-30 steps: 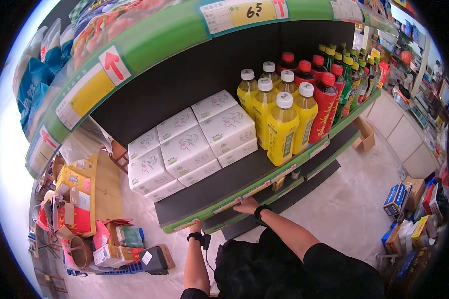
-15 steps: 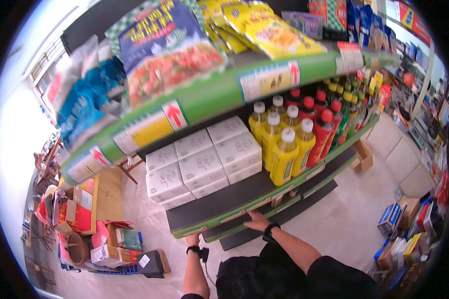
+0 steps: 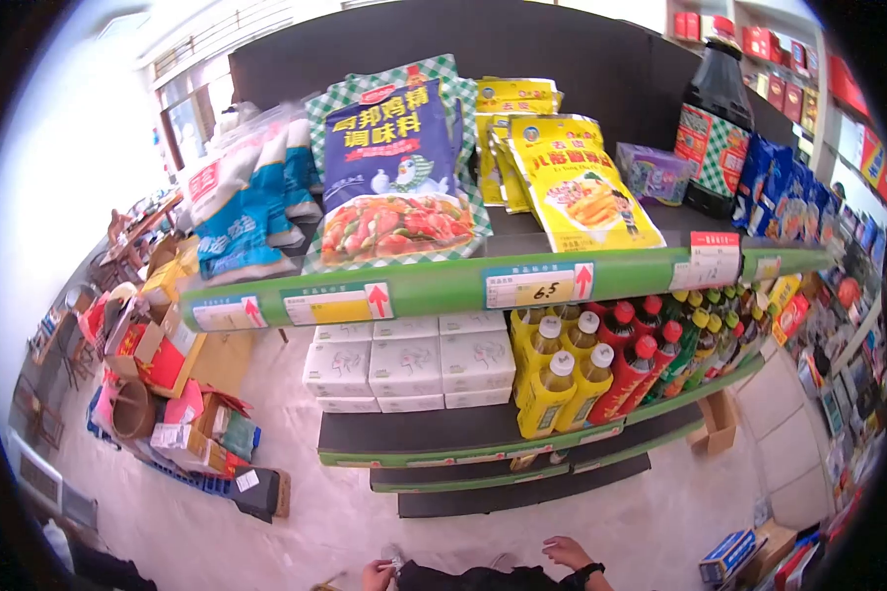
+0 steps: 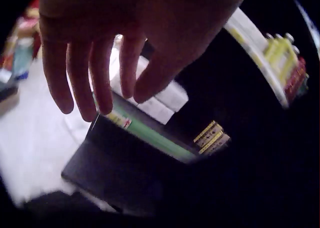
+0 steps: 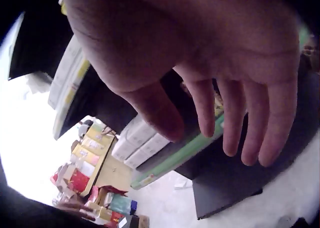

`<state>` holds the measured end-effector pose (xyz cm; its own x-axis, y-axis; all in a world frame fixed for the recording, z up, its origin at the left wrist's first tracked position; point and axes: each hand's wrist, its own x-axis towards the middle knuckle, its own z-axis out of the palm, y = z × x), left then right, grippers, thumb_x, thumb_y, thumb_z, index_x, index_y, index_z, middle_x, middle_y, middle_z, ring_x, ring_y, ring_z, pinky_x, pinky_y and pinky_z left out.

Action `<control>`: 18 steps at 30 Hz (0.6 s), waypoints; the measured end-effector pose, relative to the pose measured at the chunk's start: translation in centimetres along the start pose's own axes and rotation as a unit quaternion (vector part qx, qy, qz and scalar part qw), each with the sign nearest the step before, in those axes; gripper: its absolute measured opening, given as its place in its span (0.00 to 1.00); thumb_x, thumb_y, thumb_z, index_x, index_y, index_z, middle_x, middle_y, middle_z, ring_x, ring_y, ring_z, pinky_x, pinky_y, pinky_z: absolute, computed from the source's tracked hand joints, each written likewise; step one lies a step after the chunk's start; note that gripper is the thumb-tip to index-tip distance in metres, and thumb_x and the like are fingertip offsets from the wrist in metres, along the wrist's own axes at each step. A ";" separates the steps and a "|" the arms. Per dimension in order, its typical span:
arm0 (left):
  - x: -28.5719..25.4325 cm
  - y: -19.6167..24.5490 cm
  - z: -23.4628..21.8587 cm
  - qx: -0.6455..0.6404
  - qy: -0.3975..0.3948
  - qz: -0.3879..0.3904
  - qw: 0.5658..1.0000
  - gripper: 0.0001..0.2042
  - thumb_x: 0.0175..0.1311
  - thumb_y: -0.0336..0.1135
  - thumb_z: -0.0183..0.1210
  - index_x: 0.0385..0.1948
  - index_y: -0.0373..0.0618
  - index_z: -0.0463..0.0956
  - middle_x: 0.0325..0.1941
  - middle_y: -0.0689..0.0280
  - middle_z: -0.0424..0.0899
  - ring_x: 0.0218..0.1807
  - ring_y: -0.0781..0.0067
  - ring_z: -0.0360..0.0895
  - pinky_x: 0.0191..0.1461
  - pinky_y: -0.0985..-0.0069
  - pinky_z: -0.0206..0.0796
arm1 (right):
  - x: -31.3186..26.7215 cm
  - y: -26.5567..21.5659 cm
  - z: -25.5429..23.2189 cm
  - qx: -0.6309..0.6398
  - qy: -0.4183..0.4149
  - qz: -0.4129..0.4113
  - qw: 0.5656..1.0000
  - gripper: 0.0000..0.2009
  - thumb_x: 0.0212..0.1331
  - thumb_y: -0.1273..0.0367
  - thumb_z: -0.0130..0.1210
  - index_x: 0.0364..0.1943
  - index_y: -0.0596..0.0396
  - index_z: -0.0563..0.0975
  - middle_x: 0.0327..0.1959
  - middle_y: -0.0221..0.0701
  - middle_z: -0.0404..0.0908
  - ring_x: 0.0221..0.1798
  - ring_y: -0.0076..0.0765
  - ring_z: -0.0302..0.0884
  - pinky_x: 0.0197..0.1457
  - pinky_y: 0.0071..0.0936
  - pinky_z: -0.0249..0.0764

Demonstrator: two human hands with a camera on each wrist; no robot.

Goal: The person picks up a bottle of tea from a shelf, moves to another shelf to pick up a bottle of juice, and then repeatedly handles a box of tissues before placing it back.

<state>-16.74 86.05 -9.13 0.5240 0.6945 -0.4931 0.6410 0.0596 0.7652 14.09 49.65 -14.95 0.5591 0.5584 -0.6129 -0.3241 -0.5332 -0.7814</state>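
Observation:
Low at the bottom of the head view, my left hand [image 3: 376,574] hangs beside the dark clothing, apart from the shelf. In the left wrist view its fingers [image 4: 80,82] point loosely down with nothing in them. My right hand [image 3: 566,554] is held out to the other side, wearing a black wrist strap. The right wrist view shows its fingers [image 5: 257,118] relaxed and spread, holding nothing. Beyond both hands stands the shelf unit, its middle shelf [image 3: 414,430] carrying white tissue packs [image 3: 404,365] and yellow-labelled bottles [image 3: 547,396].
The upper shelf edge [image 3: 414,291] juts out above, bearing blue-and-white bags [image 3: 241,217], a seasoning bag [image 3: 394,167], yellow packets [image 3: 581,182] and a dark sauce bottle [image 3: 715,118]. Cartons and a basket [image 3: 133,409] stand left; a blue box [image 3: 729,557] lies right.
Both hands have left the front of the middle shelf and drawn back down toward the body. The head view has tilted up, bringing the upper shelf's goods into sight.

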 end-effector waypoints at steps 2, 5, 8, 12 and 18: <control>1.6 -2.2 2.2 -0.054 0.044 0.032 0.997 0.14 0.62 0.31 0.58 0.49 0.39 0.79 0.35 0.62 0.86 0.33 0.68 0.80 0.33 0.79 0.71 | 0.1 -3.8 0.6 -0.157 -0.012 -0.016 0.987 0.22 0.58 0.61 0.62 0.54 0.57 0.76 0.38 0.32 0.84 0.39 0.26 0.80 0.43 0.23 0.77; 2.1 6.3 0.4 0.243 0.112 0.305 0.914 0.13 0.57 0.36 0.60 0.44 0.47 0.80 0.33 0.57 0.84 0.35 0.55 0.82 0.37 0.62 0.74 | 1.7 -8.8 2.4 -0.190 -0.053 -0.111 0.974 0.22 0.59 0.62 0.61 0.55 0.58 0.75 0.42 0.33 0.84 0.43 0.28 0.81 0.48 0.24 0.76; 0.1 18.9 -2.7 0.263 0.087 0.340 0.899 0.12 0.55 0.34 0.60 0.41 0.48 0.81 0.35 0.59 0.83 0.40 0.54 0.80 0.43 0.61 0.73 | 0.3 -20.4 5.9 -0.149 -0.086 -0.188 0.967 0.21 0.62 0.66 0.60 0.57 0.59 0.74 0.48 0.35 0.82 0.50 0.29 0.79 0.54 0.26 0.75; -2.4 28.5 -6.5 0.248 0.073 0.542 0.800 0.12 0.53 0.29 0.62 0.41 0.48 0.80 0.38 0.63 0.83 0.40 0.57 0.81 0.42 0.66 0.73 | -2.0 -30.6 11.6 -0.033 -0.184 -0.243 0.952 0.19 0.65 0.70 0.56 0.59 0.60 0.72 0.52 0.34 0.79 0.55 0.28 0.77 0.60 0.27 0.72; -0.9 34.9 -12.7 0.159 0.119 0.631 0.750 0.14 0.54 0.27 0.62 0.44 0.44 0.79 0.46 0.58 0.82 0.49 0.55 0.79 0.51 0.65 0.73 | -4.9 -39.8 18.2 0.000 -0.205 -0.339 0.918 0.22 0.65 0.70 0.57 0.62 0.58 0.69 0.58 0.35 0.76 0.60 0.31 0.74 0.60 0.29 0.74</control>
<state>-1.95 96.58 23.23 0.7354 0.1648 0.6573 -0.1598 -0.9004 0.4046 10.40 79.70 16.99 0.2979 0.9544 0.0215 -0.0079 0.0250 -0.9997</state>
